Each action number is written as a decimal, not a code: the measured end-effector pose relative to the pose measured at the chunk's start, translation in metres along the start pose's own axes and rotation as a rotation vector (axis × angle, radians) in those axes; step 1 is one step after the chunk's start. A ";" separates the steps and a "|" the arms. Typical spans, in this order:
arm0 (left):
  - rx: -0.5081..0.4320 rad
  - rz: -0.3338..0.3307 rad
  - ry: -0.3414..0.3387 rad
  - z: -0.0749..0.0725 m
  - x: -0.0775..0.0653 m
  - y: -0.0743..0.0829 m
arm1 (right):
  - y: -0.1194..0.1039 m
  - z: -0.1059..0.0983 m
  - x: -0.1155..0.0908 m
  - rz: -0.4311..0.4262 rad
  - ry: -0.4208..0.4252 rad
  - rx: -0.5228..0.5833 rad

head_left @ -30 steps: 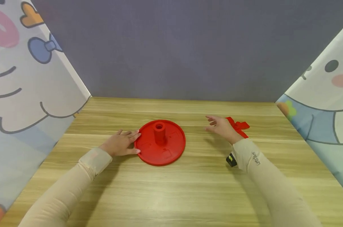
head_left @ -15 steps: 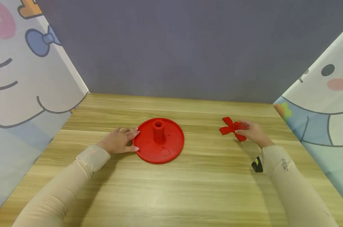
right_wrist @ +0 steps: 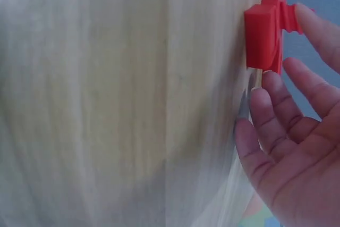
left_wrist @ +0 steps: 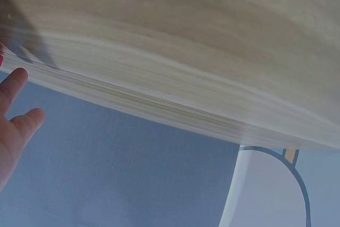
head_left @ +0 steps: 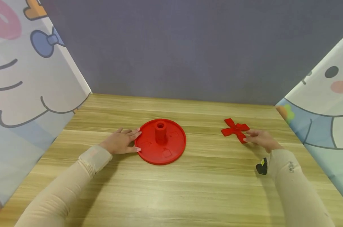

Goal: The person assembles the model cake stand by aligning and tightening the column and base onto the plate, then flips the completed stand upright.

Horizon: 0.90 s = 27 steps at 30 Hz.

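Observation:
A round red disc (head_left: 174,148) with an upright hollow post (head_left: 160,132) at its middle lies flat on the wooden table. My left hand (head_left: 117,142) rests at the disc's left rim, fingers spread and fingertips over the edge. In the left wrist view only part of that left hand (left_wrist: 13,110) shows. To the right lies a red four-armed cross piece (head_left: 234,130) with a small raised knob. At its right arms are the fingertips of my right hand (head_left: 262,139). The right wrist view shows this hand's loosely bent fingers (right_wrist: 260,110) beside the red cross piece (right_wrist: 260,38).
A grey upright panel (head_left: 177,50) borders the table (head_left: 160,192) at the back. Cartoon-printed cloth walls stand at the left (head_left: 58,91) and right (head_left: 316,135). A black wrist camera (head_left: 262,167) sits at the right cuff.
My right hand has moved rightward across the cross piece, from its left side to its right arms, bringing the whole piece into sight. The left hand and disc have stayed in place.

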<state>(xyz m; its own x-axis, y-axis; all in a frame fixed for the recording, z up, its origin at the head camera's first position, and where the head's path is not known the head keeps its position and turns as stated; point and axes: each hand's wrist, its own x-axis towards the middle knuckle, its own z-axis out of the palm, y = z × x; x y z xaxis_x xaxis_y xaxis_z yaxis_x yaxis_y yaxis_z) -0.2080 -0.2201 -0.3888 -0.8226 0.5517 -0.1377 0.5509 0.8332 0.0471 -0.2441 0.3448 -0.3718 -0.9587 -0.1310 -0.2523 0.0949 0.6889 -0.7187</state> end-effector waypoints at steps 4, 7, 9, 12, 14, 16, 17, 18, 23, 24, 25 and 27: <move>-0.002 0.001 0.003 -0.001 0.000 0.000 | 0.003 0.003 0.008 -0.039 -0.011 -0.092; -0.002 0.001 0.000 -0.002 -0.001 0.001 | 0.004 0.005 0.012 -0.052 -0.020 -0.120; 0.001 0.002 -0.002 -0.003 -0.001 0.002 | 0.004 0.006 0.014 -0.042 -0.033 -0.144; 0.003 0.001 -0.006 -0.004 -0.001 0.003 | 0.001 0.006 0.017 -0.048 -0.033 -0.255; 0.004 -0.001 -0.008 -0.004 -0.001 0.003 | -0.002 0.008 0.018 -0.050 -0.028 -0.323; 0.004 -0.001 -0.007 -0.004 -0.001 0.003 | -0.005 0.009 0.019 -0.056 -0.015 -0.379; 0.004 -0.001 -0.007 -0.005 -0.001 0.003 | -0.007 0.010 0.019 -0.048 -0.010 -0.383; 0.003 -0.002 -0.009 -0.005 -0.001 0.003 | -0.008 0.010 0.019 -0.044 -0.006 -0.390; 0.005 -0.004 -0.022 -0.006 -0.001 0.004 | -0.008 0.013 0.022 -0.025 0.007 -0.384; 0.006 -0.005 -0.024 -0.005 -0.001 0.004 | -0.008 0.013 0.023 -0.020 0.009 -0.386; 0.006 -0.006 -0.024 -0.005 -0.001 0.004 | -0.008 0.014 0.023 -0.015 0.013 -0.385; 0.006 -0.007 -0.020 -0.005 -0.001 0.005 | -0.008 0.015 0.024 -0.011 0.024 -0.389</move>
<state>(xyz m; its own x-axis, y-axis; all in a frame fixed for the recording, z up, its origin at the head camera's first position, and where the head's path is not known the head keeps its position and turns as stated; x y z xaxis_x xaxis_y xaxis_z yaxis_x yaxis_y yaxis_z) -0.2051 -0.2168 -0.3837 -0.8232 0.5453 -0.1579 0.5465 0.8365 0.0398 -0.2642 0.3257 -0.3818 -0.9657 -0.1263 -0.2269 -0.0198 0.9070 -0.4206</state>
